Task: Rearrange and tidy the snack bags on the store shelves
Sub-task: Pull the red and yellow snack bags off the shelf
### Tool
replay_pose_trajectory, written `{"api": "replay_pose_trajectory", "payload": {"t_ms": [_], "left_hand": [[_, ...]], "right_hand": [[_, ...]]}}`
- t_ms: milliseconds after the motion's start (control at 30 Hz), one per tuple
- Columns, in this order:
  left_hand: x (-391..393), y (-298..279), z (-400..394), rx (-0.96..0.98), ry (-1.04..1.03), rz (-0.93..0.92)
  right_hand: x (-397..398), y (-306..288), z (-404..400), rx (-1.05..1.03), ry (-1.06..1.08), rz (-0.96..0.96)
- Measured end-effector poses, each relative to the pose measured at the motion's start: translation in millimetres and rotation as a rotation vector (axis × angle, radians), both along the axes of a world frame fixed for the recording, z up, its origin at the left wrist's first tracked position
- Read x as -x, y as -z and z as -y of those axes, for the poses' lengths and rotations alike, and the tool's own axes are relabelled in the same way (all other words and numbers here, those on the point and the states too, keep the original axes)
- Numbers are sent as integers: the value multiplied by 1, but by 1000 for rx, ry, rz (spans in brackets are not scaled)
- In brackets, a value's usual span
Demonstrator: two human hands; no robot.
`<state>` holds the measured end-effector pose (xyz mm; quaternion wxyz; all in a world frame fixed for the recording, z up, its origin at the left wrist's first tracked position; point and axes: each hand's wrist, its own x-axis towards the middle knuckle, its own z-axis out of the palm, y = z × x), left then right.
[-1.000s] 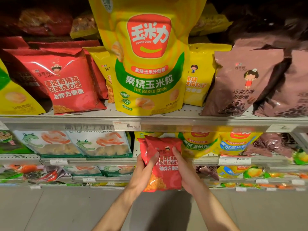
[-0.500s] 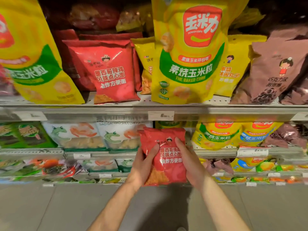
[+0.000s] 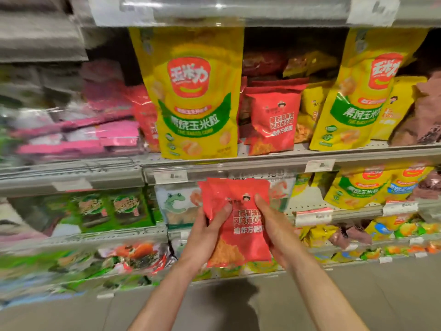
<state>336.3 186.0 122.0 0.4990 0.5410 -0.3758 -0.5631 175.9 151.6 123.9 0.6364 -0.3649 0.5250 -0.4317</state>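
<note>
Sandwiching red bags (image 3: pixel 241 225), left hand (image 3: pixel 205 237), right hand (image 3: pixel 274 232).

You stand in shop: tiered metal shelves (image 3: pixel 262 163), price tags (image 3: pixel 319 165) on edges, packaged snack bags (image 3: pixel 195 96) in rows.

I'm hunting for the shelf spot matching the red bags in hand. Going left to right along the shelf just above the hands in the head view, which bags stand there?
Pink packs → big yellow corn bag → red bag → second yellow corn bag → brown bag.
</note>
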Motion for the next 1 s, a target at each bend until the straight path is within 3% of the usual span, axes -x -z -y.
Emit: {"api": "replay_pose_trajectory", "payload": {"t_ms": [300, 533, 733, 867, 1000], "left_hand": [[-43, -61, -13, 130, -41, 108], [-60, -101, 1, 188, -137, 38], [-73, -120, 5, 233, -251, 37], [-90, -126, 3, 260, -316, 59], [-105, -127, 2, 279, -358, 95]], "right_hand": [[-54, -63, -1, 138, -58, -34], [-73, -108, 19, 213, -120, 56], [-79, -141, 23, 445, -173, -165], [-66, -157, 48, 651, 72, -298], [-70, -159, 82, 638, 139, -523]]}}
